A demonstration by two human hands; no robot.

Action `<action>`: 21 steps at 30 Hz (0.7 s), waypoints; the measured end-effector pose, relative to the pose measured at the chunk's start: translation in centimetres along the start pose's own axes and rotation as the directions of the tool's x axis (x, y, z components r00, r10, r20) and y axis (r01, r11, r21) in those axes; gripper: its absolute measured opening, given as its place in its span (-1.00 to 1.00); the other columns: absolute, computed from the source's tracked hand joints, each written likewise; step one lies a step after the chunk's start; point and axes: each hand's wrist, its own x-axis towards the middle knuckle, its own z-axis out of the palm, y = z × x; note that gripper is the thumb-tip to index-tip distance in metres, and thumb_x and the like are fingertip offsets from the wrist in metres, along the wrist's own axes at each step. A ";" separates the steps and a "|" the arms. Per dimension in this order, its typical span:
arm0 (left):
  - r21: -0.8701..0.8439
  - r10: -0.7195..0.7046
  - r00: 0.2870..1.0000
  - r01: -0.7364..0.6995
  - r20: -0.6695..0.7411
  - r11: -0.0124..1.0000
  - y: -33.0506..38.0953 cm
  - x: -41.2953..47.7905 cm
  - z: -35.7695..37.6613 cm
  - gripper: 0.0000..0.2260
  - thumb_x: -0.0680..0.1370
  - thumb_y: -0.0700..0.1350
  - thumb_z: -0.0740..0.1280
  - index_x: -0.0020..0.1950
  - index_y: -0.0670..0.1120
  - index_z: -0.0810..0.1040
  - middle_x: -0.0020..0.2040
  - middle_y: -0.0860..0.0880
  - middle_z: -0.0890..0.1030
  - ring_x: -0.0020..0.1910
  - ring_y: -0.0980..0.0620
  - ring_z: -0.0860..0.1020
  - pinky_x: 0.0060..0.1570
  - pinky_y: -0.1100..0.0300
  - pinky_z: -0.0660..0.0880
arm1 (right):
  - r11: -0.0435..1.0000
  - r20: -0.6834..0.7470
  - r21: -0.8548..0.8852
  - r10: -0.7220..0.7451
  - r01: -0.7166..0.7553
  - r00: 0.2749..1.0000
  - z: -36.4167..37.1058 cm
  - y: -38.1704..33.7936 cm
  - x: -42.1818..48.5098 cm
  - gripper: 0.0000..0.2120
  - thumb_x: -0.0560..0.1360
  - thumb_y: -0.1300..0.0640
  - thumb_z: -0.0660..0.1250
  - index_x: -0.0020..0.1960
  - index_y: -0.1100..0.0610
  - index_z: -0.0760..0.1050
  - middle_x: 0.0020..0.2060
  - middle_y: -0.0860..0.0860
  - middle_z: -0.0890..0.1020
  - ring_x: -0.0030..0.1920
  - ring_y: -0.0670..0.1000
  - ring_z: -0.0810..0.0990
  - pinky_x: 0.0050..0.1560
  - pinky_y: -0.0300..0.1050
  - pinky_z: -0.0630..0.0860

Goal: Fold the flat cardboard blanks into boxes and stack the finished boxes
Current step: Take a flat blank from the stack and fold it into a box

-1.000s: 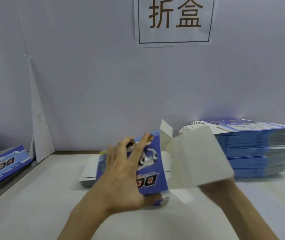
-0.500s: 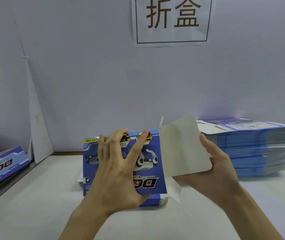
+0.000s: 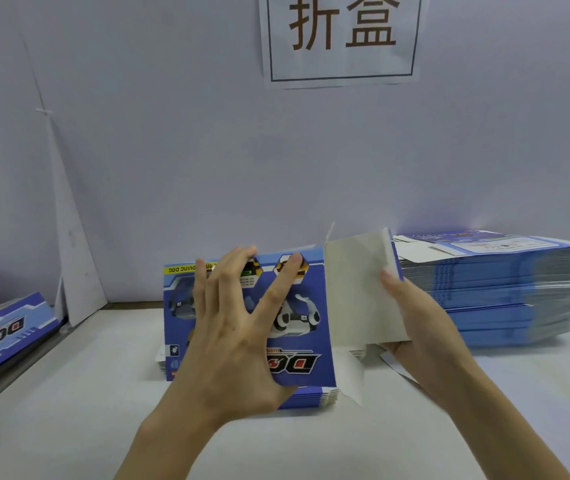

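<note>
Though blurred, seemingly glossy rectangular blank (image 3: 311, 282)

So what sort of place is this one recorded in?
Probably a box-folding station in a packaging workshop. A tall stack of flat blanks sits on the table at the right, a wall sign reads 折盒 (fold boxes), and the left hand and right hand hold a half-folded blue box.
</note>
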 end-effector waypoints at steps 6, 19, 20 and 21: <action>-0.001 -0.004 1.000 0.004 -0.031 1.000 -0.5 0.0 -0.1 -0.05 0.22 0.34 0.31 0.53 0.03 0.12 0.39 -0.22 0.21 0.43 -0.19 0.16 0.40 -0.34 0.04 | 0.984 -0.015 -0.129 -0.126 0.123 0.992 0.4 0.3 -0.1 -0.80 0.32 -0.20 0.34 -0.17 -0.19 0.70 -0.19 -0.09 0.73 -0.25 -0.13 0.68 -0.30 -0.17 0.56; -0.779 -0.738 0.631 0.578 0.239 0.242 1.0 0.9 0.8 0.23 -0.13 0.56 0.37 0.48 0.16 0.15 0.35 -0.13 0.40 0.32 -0.27 0.43 0.18 -0.24 0.49 | 0.804 0.621 -0.498 0.069 0.325 0.781 3.4 4.3 -2.2 0.02 0.33 0.03 0.59 0.39 -0.52 -0.06 0.31 -0.36 0.44 0.29 -0.23 0.50 0.12 -0.31 0.54; -0.785 -0.727 0.641 0.572 0.246 0.239 1.2 0.9 0.8 0.24 -0.14 0.58 0.36 0.48 0.16 0.15 0.35 -0.13 0.39 0.32 -0.26 0.43 0.18 -0.23 0.49 | 0.804 0.600 -0.477 0.003 0.355 0.800 3.8 5.0 -2.3 0.04 0.34 0.11 0.59 0.40 -0.49 -0.07 0.30 -0.32 0.46 0.26 -0.19 0.53 0.09 -0.28 0.57; -0.798 -0.707 0.668 0.546 0.232 0.255 1.3 0.9 0.8 0.23 -0.12 0.58 0.37 0.48 0.16 0.17 0.35 -0.13 0.40 0.32 -0.25 0.43 0.18 -0.22 0.50 | 0.799 0.571 -0.456 -0.075 0.392 0.818 4.1 5.2 -2.4 0.04 0.35 0.18 0.57 0.45 -0.41 -0.06 0.29 -0.29 0.49 0.24 -0.16 0.55 0.07 -0.27 0.58</action>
